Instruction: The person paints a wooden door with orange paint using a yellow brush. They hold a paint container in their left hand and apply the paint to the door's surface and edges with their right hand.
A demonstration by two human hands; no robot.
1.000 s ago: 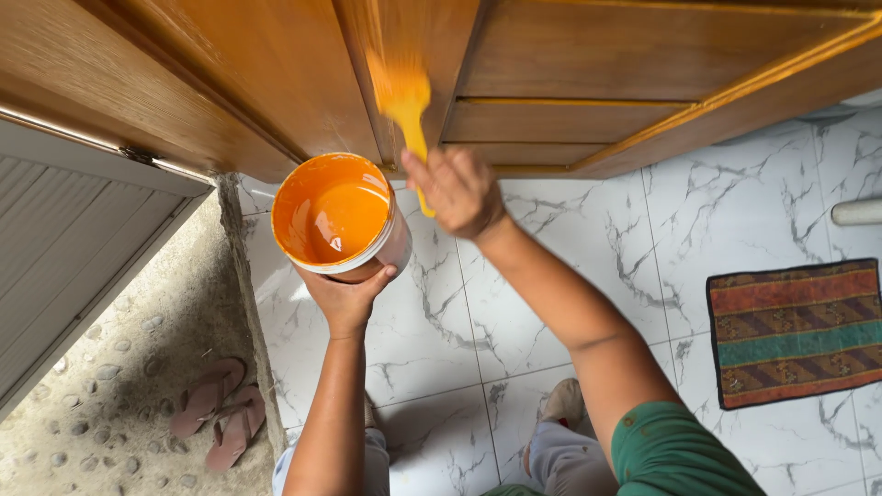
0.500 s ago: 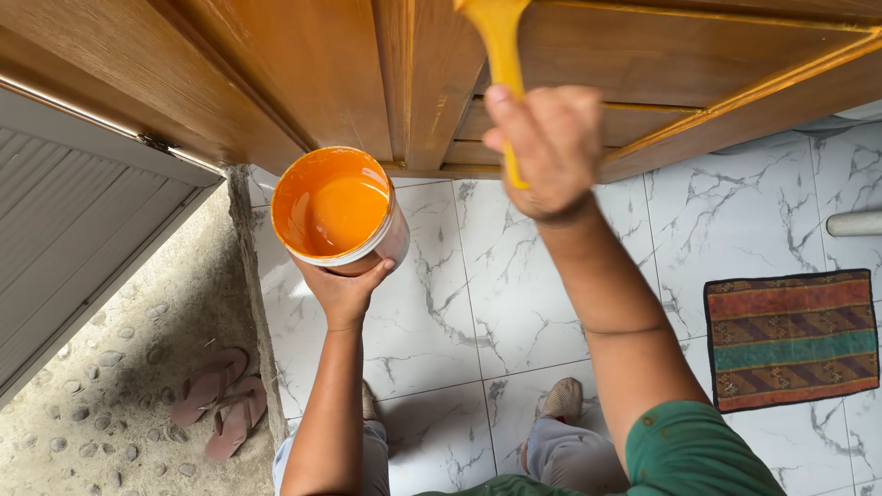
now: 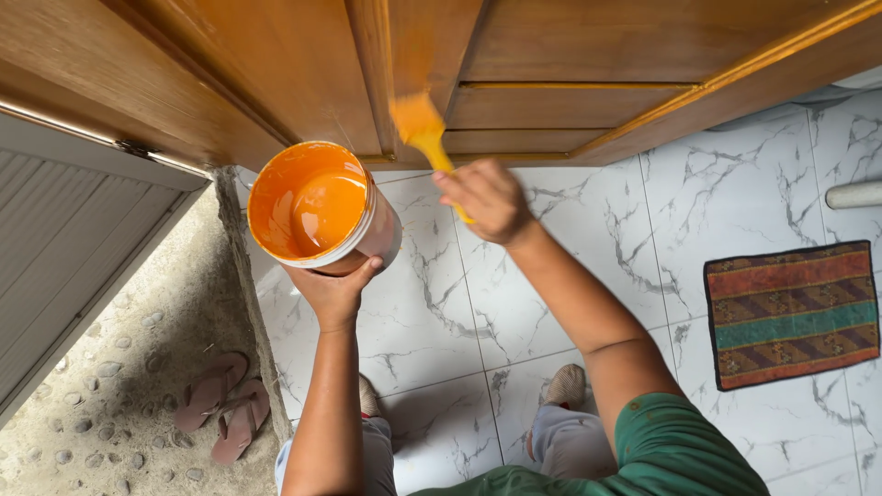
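A person's right hand (image 3: 487,197) is closed around the yellow handle of a paintbrush (image 3: 424,133), its orange-loaded bristles pressed against the upright centre strip of a wooden door (image 3: 570,46) near the door's bottom edge; the brush is blurred. The left hand (image 3: 335,292) cups a tub (image 3: 317,209) from underneath, fingers curled up against its white wall, holding it level just left of the brush and a little below it. The tub's inside is coated in orange paint, with a pool of it at the bottom. Both bare forearms reach up from the lower edge of the view, the right one out of a green sleeve (image 3: 671,450). Below lies a white marble-pattern tiled floor (image 3: 735,184), where the person's grey-trousered knees and one foot (image 3: 562,386) show. A striped mat (image 3: 792,312) in red, green and brown lies on the tiles at right. At left, past a concrete kerb, a pair of brown sandals (image 3: 225,409) sits on pebbled ground beside a grey ribbed panel (image 3: 64,248).
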